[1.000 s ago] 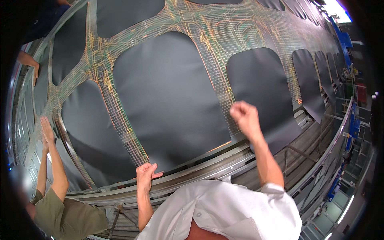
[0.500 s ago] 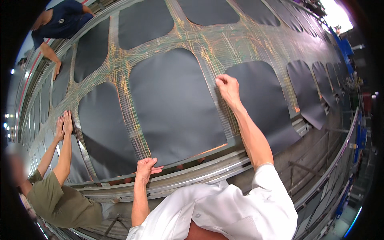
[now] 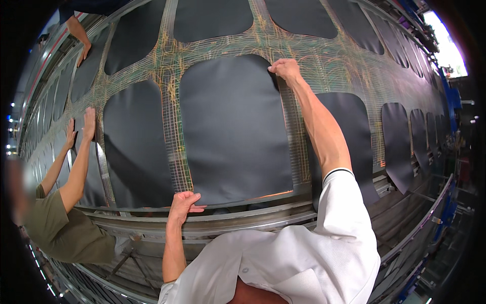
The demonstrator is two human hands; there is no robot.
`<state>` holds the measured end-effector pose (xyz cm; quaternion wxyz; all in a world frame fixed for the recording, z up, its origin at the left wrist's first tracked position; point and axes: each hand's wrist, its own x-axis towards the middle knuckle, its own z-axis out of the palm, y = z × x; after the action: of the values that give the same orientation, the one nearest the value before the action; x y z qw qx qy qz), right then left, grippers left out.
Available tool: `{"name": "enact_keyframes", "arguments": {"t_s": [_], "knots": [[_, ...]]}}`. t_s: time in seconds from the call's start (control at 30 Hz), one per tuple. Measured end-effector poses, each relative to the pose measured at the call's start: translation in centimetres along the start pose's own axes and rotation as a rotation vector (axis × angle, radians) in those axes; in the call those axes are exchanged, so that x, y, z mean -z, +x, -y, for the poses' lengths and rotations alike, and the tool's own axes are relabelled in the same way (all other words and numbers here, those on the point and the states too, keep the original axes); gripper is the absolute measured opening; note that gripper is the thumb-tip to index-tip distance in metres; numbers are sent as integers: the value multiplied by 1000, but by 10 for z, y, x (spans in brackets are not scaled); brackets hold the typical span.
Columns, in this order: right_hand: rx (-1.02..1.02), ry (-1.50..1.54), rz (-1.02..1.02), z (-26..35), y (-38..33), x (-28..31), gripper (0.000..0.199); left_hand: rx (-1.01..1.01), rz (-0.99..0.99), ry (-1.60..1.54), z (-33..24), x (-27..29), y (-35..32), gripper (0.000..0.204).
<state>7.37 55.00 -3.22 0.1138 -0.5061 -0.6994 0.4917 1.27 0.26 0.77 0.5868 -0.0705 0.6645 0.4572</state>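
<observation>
A large black sheet [image 3: 234, 126] with rounded far corners lies in front of me on a see-through table surface [image 3: 296, 121] streaked with yellow, orange and green lines. At its near left corner, my left hand [image 3: 184, 203] pinches the edge, with thumb and fingers closed at the border. My right hand [image 3: 286, 70] reaches to the rounded far right corner and holds the sheet's edge between thumb and fingertips. A second black sheet [image 3: 339, 121] lies to the right, partly hidden behind my right forearm. Another black sheet [image 3: 134, 142] lies to the left.
A co-worker in an olive shirt [image 3: 76, 223] presses both hands on a sheet at the left. Across the table, another person's hand [image 3: 85, 52] rests on a sheet. Metal rails [image 3: 248, 221] run along the near edge. Far-side black sheets [image 3: 212, 20] lie in a row.
My right hand has moved from beside the right-hand sheet's corner to the middle sheet's far right corner. My left hand stays at the near left corner. The view has shifted slightly.
</observation>
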Motion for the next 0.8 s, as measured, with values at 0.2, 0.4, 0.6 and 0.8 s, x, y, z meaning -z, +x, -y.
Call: {"name": "enact_keyframes", "arguments": {"t_s": [0.2, 0.4, 0.6, 0.8], "knots": [[34, -43, -70, 3, -1, -3, 11, 17, -15, 10, -3, -1, 1, 22], [-77, -124, -40, -2, 14, 1, 19, -1, -12, 0, 0, 0, 5, 23], [-82, -215, -41, -5, 22, -2, 20, 15, -6, -17, -1, 0, 4, 23], [-49, -128, -49, -5, 11, -5, 20, 20, -20, -27, 4, 6, 3, 22]]}}
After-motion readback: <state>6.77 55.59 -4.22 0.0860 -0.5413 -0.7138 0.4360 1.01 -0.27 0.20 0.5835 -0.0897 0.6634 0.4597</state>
